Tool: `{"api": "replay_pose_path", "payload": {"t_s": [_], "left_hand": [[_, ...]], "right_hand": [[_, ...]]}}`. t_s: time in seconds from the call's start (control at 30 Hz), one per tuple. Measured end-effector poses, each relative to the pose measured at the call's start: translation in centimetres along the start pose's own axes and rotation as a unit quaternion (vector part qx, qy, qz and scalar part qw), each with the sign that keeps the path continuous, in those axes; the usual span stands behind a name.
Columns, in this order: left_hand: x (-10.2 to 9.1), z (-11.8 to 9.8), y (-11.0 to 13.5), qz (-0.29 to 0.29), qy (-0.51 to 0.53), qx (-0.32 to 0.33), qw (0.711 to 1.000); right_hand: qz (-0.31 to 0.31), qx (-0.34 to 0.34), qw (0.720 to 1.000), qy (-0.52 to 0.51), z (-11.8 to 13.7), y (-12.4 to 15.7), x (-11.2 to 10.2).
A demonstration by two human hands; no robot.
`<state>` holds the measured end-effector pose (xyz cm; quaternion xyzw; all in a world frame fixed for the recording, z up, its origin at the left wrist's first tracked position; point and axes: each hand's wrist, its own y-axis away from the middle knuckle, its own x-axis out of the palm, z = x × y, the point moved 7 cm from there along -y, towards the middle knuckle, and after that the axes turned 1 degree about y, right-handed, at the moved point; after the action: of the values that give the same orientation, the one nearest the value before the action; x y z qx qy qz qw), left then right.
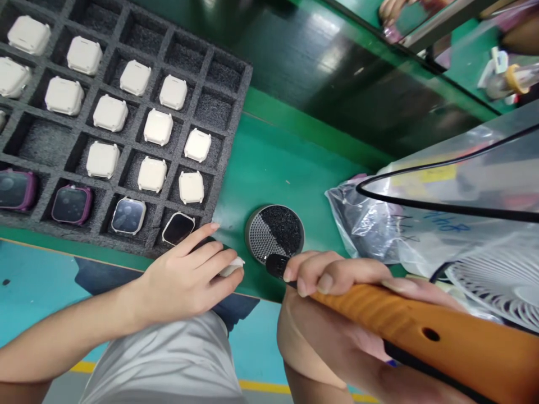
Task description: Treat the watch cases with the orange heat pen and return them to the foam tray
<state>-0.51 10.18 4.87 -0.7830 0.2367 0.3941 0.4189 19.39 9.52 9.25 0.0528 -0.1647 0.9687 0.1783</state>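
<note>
My right hand (337,275) is wrapped round an orange electric screwdriver (404,320) with a black nose. The nose reaches the near rim of a round metal dish (251,233); its tip is too small to make out. Dark, tiny pieces like screws cover part of the dish's perforated grey surface. My left hand (197,269) is closed on a small whitish piece, perhaps a watch case (233,267), mostly hidden by the fingers. Its forefinger lies near a watch with a dark screen (178,228) in the corner pocket of the grey foam tray (219,179).
Several white watch cases (158,127) and purple-framed watches (72,204) sit in the tray's pockets. To the right are a clear plastic bag (370,224), a black cable (442,210) and a white fan (501,280). Another person's hand (391,12) shows at the top.
</note>
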Motion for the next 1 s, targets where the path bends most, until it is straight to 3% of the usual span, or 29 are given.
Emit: {"api": "replay_pose_path", "payload": {"t_s": [0.53, 0.8, 1.0], "left_hand": [[0.3, 0.2, 0.3, 0.003, -0.007, -0.001, 1.0], [0.5, 0.1, 0.4, 0.026, 0.016, -0.005, 1.0], [0.5, 0.2, 0.2, 0.025, 0.006, -0.004, 1.0]], "right_hand": [[0.023, -0.02, 0.999, -0.016, 0.2, -0.1, 0.4], [-0.039, -0.004, 0.998, 0.042, 2.1, 1.4, -1.0], [0.038, -0.018, 0.999, 0.028, 1.6, 1.6, 0.5]]}}
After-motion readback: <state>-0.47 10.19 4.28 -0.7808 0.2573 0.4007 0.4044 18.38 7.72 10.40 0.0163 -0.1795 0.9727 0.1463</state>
